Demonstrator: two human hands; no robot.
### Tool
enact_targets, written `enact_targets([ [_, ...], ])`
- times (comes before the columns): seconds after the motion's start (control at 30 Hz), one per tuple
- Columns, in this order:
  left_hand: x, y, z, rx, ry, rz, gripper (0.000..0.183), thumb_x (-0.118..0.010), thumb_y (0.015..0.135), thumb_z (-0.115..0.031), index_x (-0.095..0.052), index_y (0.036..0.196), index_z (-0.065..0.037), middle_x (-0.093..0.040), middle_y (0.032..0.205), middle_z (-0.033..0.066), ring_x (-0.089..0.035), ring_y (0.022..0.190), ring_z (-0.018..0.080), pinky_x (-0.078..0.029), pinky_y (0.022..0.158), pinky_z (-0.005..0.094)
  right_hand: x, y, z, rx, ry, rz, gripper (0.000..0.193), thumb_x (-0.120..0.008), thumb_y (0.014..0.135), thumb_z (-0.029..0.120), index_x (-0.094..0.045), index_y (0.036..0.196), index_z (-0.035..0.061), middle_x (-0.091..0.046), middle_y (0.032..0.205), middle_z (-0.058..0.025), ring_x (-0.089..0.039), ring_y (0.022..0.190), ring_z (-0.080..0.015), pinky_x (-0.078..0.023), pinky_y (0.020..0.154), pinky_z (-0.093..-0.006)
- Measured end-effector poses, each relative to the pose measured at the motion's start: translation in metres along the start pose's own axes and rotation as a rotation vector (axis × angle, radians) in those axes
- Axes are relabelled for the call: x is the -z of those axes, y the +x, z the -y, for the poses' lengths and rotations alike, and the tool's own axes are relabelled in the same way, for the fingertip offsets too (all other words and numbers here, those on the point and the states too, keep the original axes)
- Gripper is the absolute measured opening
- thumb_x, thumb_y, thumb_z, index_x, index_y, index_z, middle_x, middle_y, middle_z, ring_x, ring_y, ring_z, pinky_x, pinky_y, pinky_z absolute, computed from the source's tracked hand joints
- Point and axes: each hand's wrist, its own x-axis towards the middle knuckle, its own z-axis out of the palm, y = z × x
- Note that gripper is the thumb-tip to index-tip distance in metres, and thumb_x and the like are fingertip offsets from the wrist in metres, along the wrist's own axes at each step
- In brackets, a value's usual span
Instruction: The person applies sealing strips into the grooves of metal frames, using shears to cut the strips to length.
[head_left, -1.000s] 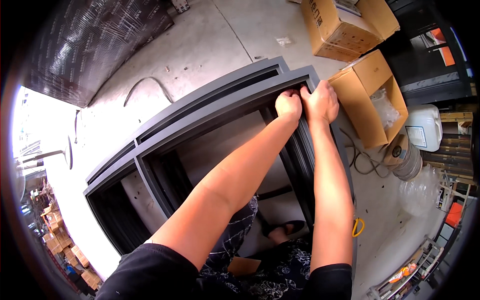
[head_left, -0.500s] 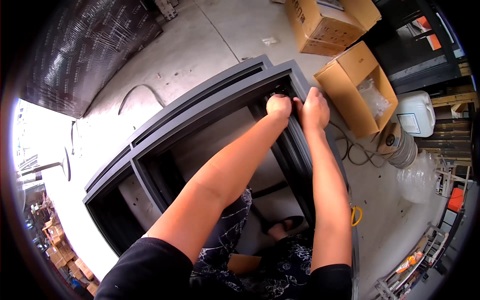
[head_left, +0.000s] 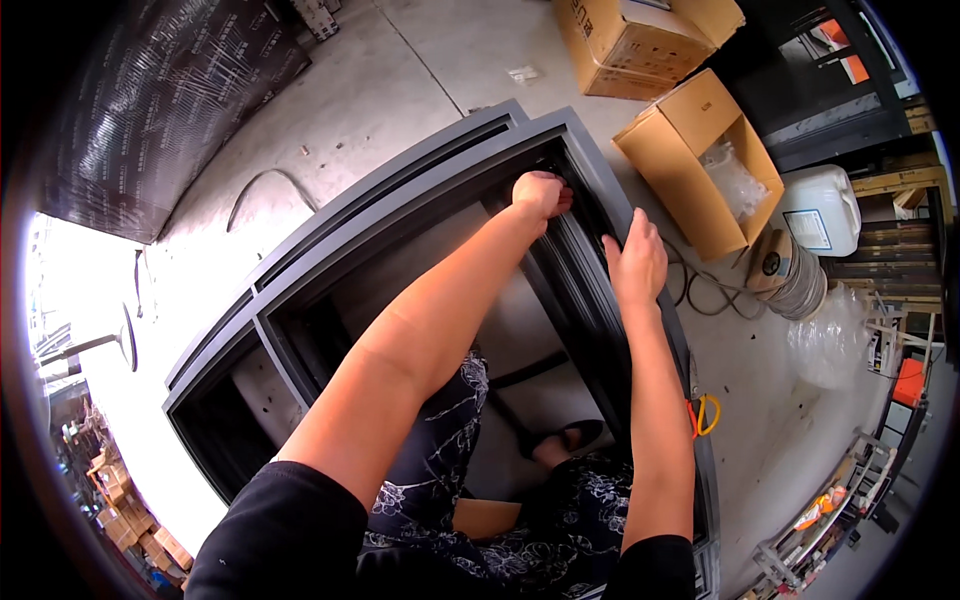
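Observation:
A large dark grey metal window or door frame [head_left: 400,187] with several openings lies in front of me, my legs showing through it. My left hand [head_left: 541,196] is at the inner side of the frame's far right corner, fingers curled in; whatever they hold is hidden. Farther right and a little nearer, my right hand [head_left: 638,268] rests on the outer right rail, thumb apart and fingers stretched out. Between the hands runs a dark grooved inner channel [head_left: 575,280].
Orange-handled scissors [head_left: 706,415] sit at the frame's right side. Beyond are an open cardboard box [head_left: 672,180] with clear plastic, a wire spool [head_left: 795,275], a white jug [head_left: 822,212] and loose cable [head_left: 700,290]. A black wrapped stack [head_left: 170,110] stands at far left.
My right hand has moved away from my left, nearer to me along the right rail, and its fingers have straightened. My left hand stays curled at the far right corner.

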Motion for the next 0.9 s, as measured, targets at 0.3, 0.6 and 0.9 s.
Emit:
enact_targets([
  [0.3,-0.022,-0.034,-0.013,-1.286,1.418,-0.186,0.064,-0.069,0.072,-0.009,-0.052,0.133,-0.015,-0.051,0.136,0.0107,-0.047,0.126,0.0316,-0.046,0.098,0.0411,0.005,-0.057,-0.033,0.009,-0.258,-0.100,0.093,-0.080,0.064,0.027,-0.038,0.144,0.0064,-0.053,0.128,-0.0108,-0.055,0.109,-0.0275,-0.047,0.088,-0.0419],
  [0.6,-0.058,-0.038,0.018,-1.616,1.752,0.313,0.058,-0.057,0.088,-0.017,-0.043,0.143,-0.027,-0.041,0.148,0.0079,-0.032,0.143,0.0253,-0.023,0.119,0.0472,-0.004,-0.046,-0.046,0.079,-0.279,-0.299,0.082,-0.074,0.063,0.021,-0.044,0.137,0.0053,-0.057,0.125,-0.0095,-0.060,0.095,-0.0238,-0.048,0.077,-0.0392],
  [0.9,-0.066,-0.035,0.023,-1.649,1.781,0.336,0.061,-0.064,0.082,-0.020,-0.047,0.140,-0.022,-0.047,0.143,0.0061,-0.039,0.139,0.0262,-0.024,0.116,0.0561,-0.017,-0.042,-0.059,0.053,-0.327,-0.342,0.089,-0.081,0.057,0.026,-0.044,0.137,0.0083,-0.057,0.117,-0.0063,-0.059,0.096,-0.0229,-0.048,0.077,-0.0380],
])
